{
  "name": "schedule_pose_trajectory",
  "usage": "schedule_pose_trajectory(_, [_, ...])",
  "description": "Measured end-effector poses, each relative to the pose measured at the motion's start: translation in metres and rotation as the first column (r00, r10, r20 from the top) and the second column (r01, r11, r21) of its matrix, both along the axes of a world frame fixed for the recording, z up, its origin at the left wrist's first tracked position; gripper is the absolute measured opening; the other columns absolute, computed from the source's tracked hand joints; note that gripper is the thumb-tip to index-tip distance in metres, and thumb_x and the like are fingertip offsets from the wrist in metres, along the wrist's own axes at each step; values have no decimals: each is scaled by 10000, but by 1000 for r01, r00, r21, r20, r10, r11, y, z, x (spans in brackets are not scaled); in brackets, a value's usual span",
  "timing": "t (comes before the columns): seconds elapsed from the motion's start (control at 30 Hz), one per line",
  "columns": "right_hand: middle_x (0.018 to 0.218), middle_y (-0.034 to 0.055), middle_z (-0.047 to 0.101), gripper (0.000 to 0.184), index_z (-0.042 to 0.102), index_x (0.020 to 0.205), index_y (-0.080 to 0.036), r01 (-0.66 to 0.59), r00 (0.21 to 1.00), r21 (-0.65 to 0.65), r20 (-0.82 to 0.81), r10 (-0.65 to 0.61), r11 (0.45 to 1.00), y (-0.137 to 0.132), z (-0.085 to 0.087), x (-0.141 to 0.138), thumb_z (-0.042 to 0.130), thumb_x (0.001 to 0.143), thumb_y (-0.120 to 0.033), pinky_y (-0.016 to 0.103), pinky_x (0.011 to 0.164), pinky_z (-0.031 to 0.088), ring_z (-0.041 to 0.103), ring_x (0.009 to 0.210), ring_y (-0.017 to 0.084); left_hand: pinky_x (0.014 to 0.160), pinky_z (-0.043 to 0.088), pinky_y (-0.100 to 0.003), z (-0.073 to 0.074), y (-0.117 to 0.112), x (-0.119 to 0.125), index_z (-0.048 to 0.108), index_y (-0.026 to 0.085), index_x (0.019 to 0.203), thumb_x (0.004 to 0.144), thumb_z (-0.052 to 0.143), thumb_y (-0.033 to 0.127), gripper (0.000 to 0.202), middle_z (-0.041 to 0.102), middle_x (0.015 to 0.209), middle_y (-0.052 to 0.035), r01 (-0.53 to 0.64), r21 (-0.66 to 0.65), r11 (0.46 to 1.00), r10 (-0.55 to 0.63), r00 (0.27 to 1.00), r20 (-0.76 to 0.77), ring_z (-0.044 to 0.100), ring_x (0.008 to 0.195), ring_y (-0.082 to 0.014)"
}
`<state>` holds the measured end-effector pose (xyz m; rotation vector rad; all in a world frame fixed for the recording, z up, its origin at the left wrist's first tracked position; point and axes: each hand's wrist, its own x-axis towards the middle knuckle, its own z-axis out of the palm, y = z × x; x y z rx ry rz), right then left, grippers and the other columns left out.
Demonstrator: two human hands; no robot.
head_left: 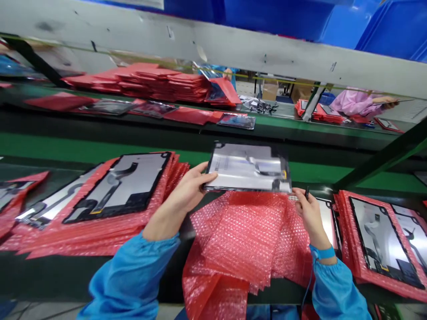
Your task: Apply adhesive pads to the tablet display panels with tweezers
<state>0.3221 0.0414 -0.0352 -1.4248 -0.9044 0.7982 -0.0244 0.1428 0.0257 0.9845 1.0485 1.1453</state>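
The left hand (190,189) grips the display panel (236,162) at the far edge of the bubble-wrap pile (242,235); the right hand (309,215) touches its right corner, pinch unclear. Uneven support could tip it.

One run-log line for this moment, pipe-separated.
left hand: grips panel at left edge | right hand: at panel's right corner | panel: held above red bubble wrap

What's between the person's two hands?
In the head view, a silvery panel spans from the left hand to the right hand, above red bubble wrap.
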Motion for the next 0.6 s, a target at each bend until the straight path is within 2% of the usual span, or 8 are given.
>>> schedule_pose_trajectory(0.07, [766,26,728,387,783,969,-175,22,997,-21,-77,-24,1000,-7,0,5,779,832,-537,229,390,191,270,400,44,642,582,-252,10,-5,-3,765,194,1102,676,882,430,501,771,909,-52,29,38,999,-27,999,-46,710,761,-188])
schedule_pose_trajectory(0.13, [709,-1,671,332,783,937,-172,54,990,-28,-130,-57,998,-13,-2,12,789,809,-479,223,406,175,260,417,43,618,564,-249,16,-1,5,763,202,1086,673,883,543,549,765,861,-42,98,48,994,-91,987,-134,707,737,-188])
schedule_pose_trajectory(0.2, [653,-20,614,304,785,910,-171,86,983,-27,-161,-89,996,-19,-5,21,774,801,-454,223,418,202,301,435,58,549,527,-254,13,4,22,762,192,1020,649,892,603,569,749,787,-39,197,11,980,-190,957,-218,682,648,-185])
schedule_pose_trajectory(0.3, [637,-8,604,354,789,893,-170,131,976,-38,-168,-136,991,-30,-9,41,749,833,-517,245,459,344,466,495,111,487,478,-268,-7,11,55,751,166,908,636,901,617,547,716,693,-47,309,-49,950,-309,902,-301,642,551,-188])
schedule_pose_trajectory(0.4, [716,39,670,482,782,847,-166,195,978,-40,-73,-197,980,-44,-11,63,706,884,-641,295,559,464,591,610,165,547,514,-295,-36,15,80,718,166,891,722,825,631,506,726,727,-62,321,-54,946,-315,861,-400,679,623,-218])
schedule_pose_trajectory(0.5, [660,29,639,593,770,826,-170,217,969,-55,135,-208,975,-54,-13,77,599,952,-724,296,546,434,565,581,164,690,561,-331,-59,17,89,694,177,896,816,736,583,416,750,826,-77,284,-9,959,-246,813,-528,713,781,-255])
schedule_pose_trajectory(0.6, [623,20,651,594,775,942,-180,173,964,-105,222,-147,979,-52,-19,77,571,969,-736,305,530,449,598,556,186,929,560,-424,-69,13,84,710,193,962,810,751,508,352,761,960,-105,256,37,966,-170,737,-654,710,1027,-347])
